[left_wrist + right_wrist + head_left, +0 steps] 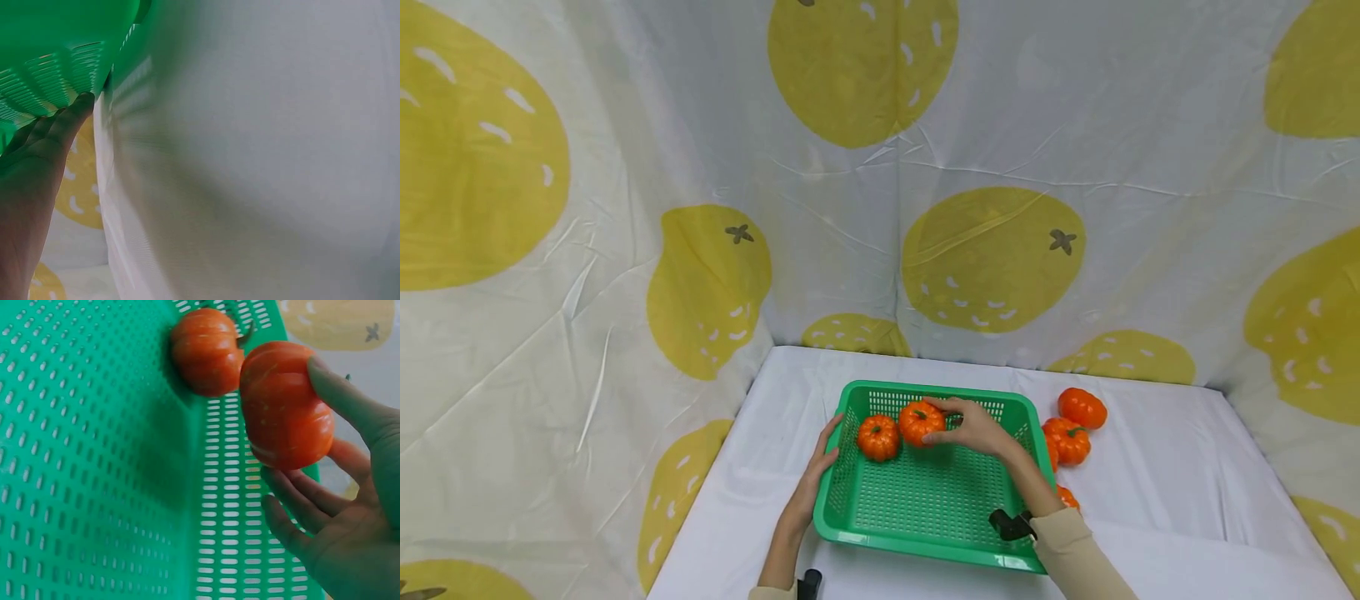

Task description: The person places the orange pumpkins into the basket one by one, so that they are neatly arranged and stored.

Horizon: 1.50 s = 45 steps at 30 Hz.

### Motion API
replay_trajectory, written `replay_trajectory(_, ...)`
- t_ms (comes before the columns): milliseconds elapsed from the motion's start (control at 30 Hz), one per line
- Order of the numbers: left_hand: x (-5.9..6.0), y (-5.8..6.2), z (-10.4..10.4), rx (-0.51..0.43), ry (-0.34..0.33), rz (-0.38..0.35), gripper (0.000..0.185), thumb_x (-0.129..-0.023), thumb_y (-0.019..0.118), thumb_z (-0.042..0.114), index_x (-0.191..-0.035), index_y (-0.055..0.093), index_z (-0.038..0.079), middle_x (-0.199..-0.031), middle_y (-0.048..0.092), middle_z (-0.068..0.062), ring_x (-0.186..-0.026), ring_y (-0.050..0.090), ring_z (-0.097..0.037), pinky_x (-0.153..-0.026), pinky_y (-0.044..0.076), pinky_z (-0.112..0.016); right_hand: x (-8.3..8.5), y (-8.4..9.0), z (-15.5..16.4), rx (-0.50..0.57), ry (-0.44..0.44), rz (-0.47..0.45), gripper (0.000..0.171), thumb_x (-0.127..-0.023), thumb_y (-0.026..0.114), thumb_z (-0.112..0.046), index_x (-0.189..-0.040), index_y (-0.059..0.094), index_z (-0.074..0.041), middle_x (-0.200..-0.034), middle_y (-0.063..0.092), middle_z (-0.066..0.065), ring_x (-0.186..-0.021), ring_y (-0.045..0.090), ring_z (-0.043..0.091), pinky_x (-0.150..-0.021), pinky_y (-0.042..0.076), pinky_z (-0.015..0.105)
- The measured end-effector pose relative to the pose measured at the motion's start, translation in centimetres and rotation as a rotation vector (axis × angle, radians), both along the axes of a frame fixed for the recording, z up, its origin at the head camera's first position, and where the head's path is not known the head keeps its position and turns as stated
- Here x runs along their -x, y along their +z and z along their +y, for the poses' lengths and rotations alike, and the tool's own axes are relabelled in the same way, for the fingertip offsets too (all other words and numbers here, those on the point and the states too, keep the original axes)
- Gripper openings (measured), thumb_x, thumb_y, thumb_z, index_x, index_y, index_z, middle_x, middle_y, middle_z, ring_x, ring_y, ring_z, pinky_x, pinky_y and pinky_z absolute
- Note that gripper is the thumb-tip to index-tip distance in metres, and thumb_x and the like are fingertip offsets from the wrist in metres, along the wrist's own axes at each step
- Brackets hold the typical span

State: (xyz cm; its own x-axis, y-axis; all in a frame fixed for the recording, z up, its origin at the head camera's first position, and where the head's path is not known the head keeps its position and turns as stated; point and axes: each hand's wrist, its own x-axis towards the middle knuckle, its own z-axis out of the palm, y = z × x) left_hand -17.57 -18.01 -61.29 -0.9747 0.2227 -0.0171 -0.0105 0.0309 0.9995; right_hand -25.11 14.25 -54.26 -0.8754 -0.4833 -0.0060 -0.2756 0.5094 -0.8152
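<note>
A green perforated basket (917,543) sits on the white table. My right hand (958,423) reaches into its far end and pinches a small orange pumpkin (914,421) between thumb and fingers, just above the basket floor. A second pumpkin (877,437) lies in the basket right beside it on the left. In the right wrist view the held pumpkin (284,406) is close to the far wall, near the other pumpkin (206,353). My left hand (820,462) rests with straight fingers against the outside of the basket's left wall (56,50).
Three more orange pumpkins lie on the table to the right of the basket: one at the back (1082,407), one nearer (1067,440), and one (1067,497) partly hidden behind my right forearm. A lemon-print cloth backdrop (985,258) closes in the table on three sides.
</note>
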Motion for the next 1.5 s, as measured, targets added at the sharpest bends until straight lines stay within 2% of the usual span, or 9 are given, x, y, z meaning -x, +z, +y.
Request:
replay_trajectory(167,0.0,0.0,0.0,-0.001,-0.006,0.0,0.056,-0.11,0.029,0.037,-0.165,0.02,0.038,-0.176,0.009,-0.003,-0.159,0.011,-0.037,-0.12,0.013,-0.069,-0.1,-0.9,-0.3,-0.003,0.029,-0.024,0.073,-0.085,0.086,-0.028,-0.148,0.056,-0.003,-0.146,0.06,0.023,-0.124,0.061,0.039,-0.097,0.054,0.054)
replay_trajectory(300,0.0,0.0,0.1,0.0,-0.007,-0.002,0.056,-0.11,0.029,0.037,-0.165,0.02,0.038,-0.176,0.009,-0.003,-0.159,0.012,-0.037,-0.12,0.014,-0.068,0.0,-1.1,-0.4,-0.034,0.041,-0.01,0.072,-0.086,0.085,-0.028,-0.147,0.056,-0.001,-0.144,0.061,0.023,-0.121,0.063,0.039,-0.099,0.052,0.057)
replay_trajectory(633,0.0,-0.2,0.1,-0.004,-0.017,-0.011,0.056,-0.11,0.029,0.039,-0.165,0.019,0.038,-0.176,0.008,-0.003,-0.159,0.011,-0.038,-0.119,0.013,-0.069,-0.2,-1.9,-0.4,-0.12,0.059,-0.017,0.072,-0.085,0.086,-0.025,-0.145,0.057,0.001,-0.138,0.065,0.024,-0.121,0.064,0.038,-0.098,0.054,0.051)
replay_trajectory(833,-0.1,-0.2,0.1,0.003,-0.005,-0.009,0.056,-0.109,0.029,0.039,-0.164,0.02,0.038,-0.176,0.009,-0.003,-0.16,0.011,-0.038,-0.12,0.013,-0.07,-0.1,-2.5,-0.3,-0.096,0.092,-0.016,0.072,-0.085,0.086,-0.022,-0.145,0.056,0.004,-0.141,0.063,0.024,-0.121,0.064,0.039,-0.098,0.055,0.05)
replay_trajectory(1067,0.0,-0.2,0.1,0.001,0.007,-0.005,0.055,-0.11,0.029,0.039,-0.164,0.021,0.039,-0.176,0.009,-0.003,-0.16,0.011,-0.039,-0.119,0.012,-0.071,-0.1,-2.3,-0.2,-0.066,0.08,-0.041,0.077,-0.08,0.089,-0.015,-0.146,0.054,0.004,-0.136,0.064,0.029,-0.116,0.065,0.041,-0.096,0.055,0.054)
replay_trajectory(1167,-0.1,-0.2,0.1,0.0,0.012,-0.008,0.055,-0.109,0.03,0.039,-0.164,0.021,0.039,-0.175,0.01,-0.003,-0.16,0.01,-0.039,-0.12,0.011,-0.072,-0.1,-2.3,-0.1,-0.057,0.092,-0.049,0.076,-0.082,0.088,-0.014,-0.146,0.054,0.005,-0.136,0.064,0.03,-0.116,0.066,0.042,-0.094,0.056,0.054)
replay_trajectory(1333,0.0,-0.2,0.0,0.005,0.009,-0.008,0.055,-0.109,0.029,0.039,-0.164,0.021,0.039,-0.176,0.009,-0.004,-0.16,0.011,-0.04,-0.119,0.012,-0.073,-0.1,-2.7,-0.1,-0.066,0.099,-0.028,0.07,-0.085,0.085,-0.016,-0.145,0.055,0.004,-0.138,0.064,0.028,-0.112,0.068,0.038,-0.088,0.059,0.041)
replay_trajectory(1433,0.0,-0.1,0.0,0.002,0.01,-0.007,0.055,-0.109,0.03,0.038,-0.164,0.021,0.039,-0.175,0.01,-0.004,-0.16,0.011,-0.039,-0.119,0.011,-0.072,0.0,-2.9,-0.2,-0.067,0.093,-0.027,0.069,-0.086,0.085,-0.017,-0.146,0.056,0.003,-0.138,0.064,0.027,-0.109,0.069,0.036,-0.083,0.058,0.031)
replay_trajectory(1500,0.1,-0.1,0.0,-0.002,0.007,-0.002,0.056,-0.109,0.03,0.038,-0.164,0.021,0.038,-0.175,0.01,-0.003,-0.16,0.01,-0.038,-0.12,0.011,-0.071,0.0,-2.8,-0.2,-0.057,0.088,-0.032,0.069,-0.086,0.085,-0.017,-0.146,0.055,0.003,-0.138,0.064,0.027,-0.11,0.069,0.036,-0.081,0.057,0.028)
